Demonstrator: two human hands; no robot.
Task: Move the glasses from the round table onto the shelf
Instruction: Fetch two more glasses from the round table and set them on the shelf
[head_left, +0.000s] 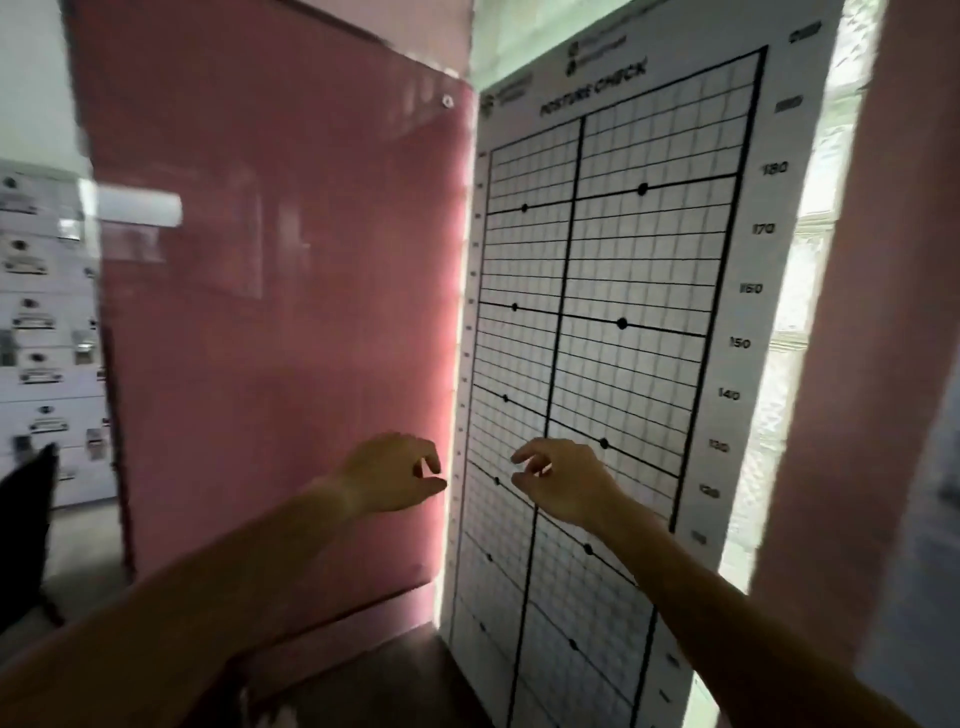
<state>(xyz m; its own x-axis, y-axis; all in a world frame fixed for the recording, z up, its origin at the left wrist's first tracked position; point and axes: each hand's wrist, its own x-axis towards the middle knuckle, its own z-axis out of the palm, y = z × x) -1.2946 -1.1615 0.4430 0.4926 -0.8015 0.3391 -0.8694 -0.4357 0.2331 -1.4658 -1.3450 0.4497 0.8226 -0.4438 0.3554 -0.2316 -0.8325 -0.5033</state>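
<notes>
Glasses, round table and shelf out of view; our left hand (387, 473) and right hand (563, 480) hover empty, fingers loosely curled, before the posture chart (597, 312); we expect light, fragile, slippery glass, best gripped mid-body.

light: dim indoors, daylight entering from 3 o'clock through the glass blocks (810, 291) | glare: pale reflection on pink panel (270, 291) at 9 o'clock | blur: motion smear throughout, worst at 6 and 9 o'clock | distortion: wide-angle bowing of grid chart (597, 322) lines | shadow: forearms dark at 6 o'clock
</notes>
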